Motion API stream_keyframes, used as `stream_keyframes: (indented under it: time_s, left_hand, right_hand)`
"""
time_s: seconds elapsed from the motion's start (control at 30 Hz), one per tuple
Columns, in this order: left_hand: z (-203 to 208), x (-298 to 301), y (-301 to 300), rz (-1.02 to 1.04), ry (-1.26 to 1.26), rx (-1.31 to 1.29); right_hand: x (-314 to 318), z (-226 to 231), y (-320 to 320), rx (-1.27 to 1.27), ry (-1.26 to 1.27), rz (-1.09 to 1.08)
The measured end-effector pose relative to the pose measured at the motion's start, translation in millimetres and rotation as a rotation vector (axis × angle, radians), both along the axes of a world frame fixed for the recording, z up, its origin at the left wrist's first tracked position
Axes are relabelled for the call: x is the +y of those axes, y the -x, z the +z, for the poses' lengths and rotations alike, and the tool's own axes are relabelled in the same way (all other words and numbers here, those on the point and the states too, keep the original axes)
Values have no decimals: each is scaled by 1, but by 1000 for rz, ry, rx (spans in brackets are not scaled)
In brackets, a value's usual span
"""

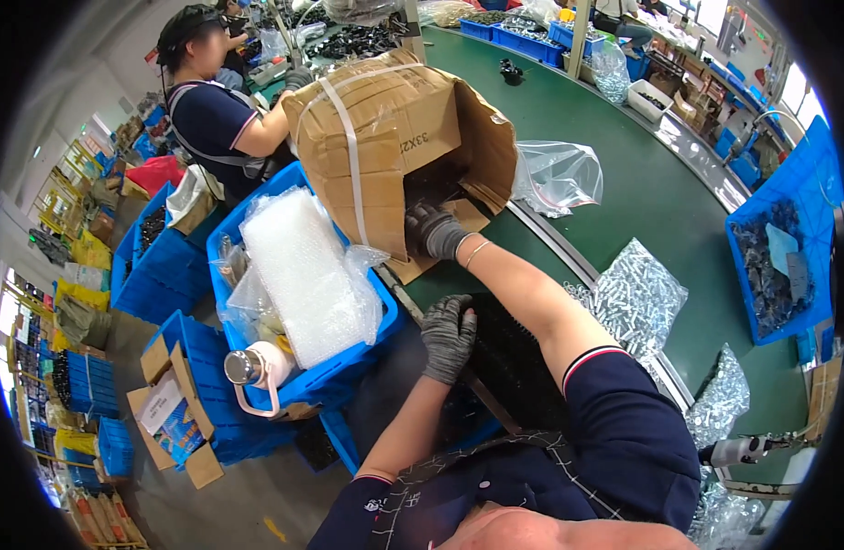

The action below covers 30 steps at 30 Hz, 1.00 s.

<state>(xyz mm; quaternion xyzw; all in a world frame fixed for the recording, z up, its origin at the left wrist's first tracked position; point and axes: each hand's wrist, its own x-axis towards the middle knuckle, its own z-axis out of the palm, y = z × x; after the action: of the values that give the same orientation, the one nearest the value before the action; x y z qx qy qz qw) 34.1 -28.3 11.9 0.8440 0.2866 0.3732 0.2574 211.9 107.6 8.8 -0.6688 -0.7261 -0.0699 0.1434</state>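
Note:
A large, worn cardboard box [367,156] with a white strap lies tipped on the bench, its mouth toward me. My right hand [437,233], in a grey glove, reaches into the lower part of that opening. Its fingers look slightly apart, with the tips in shadow and nothing visible in them. Closer to me, my left hand [448,339], also gloved, rests by the bench edge, fingers extended and loosely bent, without a visible object. A dark mass of small black parts [504,339] lies beside it. The box's dark contents are hard to make out.
At left, a blue crate [385,321] carries a bubble-wrapped pack [303,275] and a white bottle [262,367]. Bags of small metal parts [637,298] lie right on the green bench [614,156]. A co-worker [211,110] stands behind the box. A tilted blue bin [779,266] stands far right.

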Motion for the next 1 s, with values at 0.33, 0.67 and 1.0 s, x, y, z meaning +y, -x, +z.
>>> stream_keyframes:
  time_s: [0.33,0.67,1.0]
  left_hand:
    - [-4,3,2,61,-68,-74]
    - [2,3,0,102,3,-218]
    - [-6,11,-3,48,-5,1]
  right_hand:
    - [-70,19,-58,52,143,-41]
    - [-100,42,-27,792,950,94]
    - [-15,32,28,225,393,4]
